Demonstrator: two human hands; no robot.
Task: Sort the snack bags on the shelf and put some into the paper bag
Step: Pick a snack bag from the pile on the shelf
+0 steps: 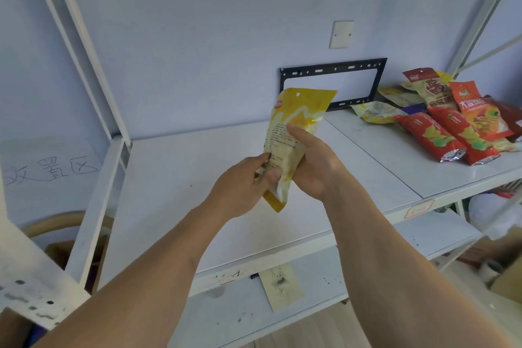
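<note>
Both hands grip one yellow snack bag [293, 133] upright above the shelf [180, 183]: left hand [240, 186] pinches low, right hand [313, 161] wraps its middle. At two o'clock, a pile of snack bags [452, 118] lies.

Yellow bag [293, 133]: lower part covered by left hand [240, 186] and right hand [313, 161]; back print too small to read. Snack pile [457, 118] cut off at right edge, lower packs buried under top ones. Clutter [497, 223] under shelf [197, 178] blurred, unidentifiable.
</note>
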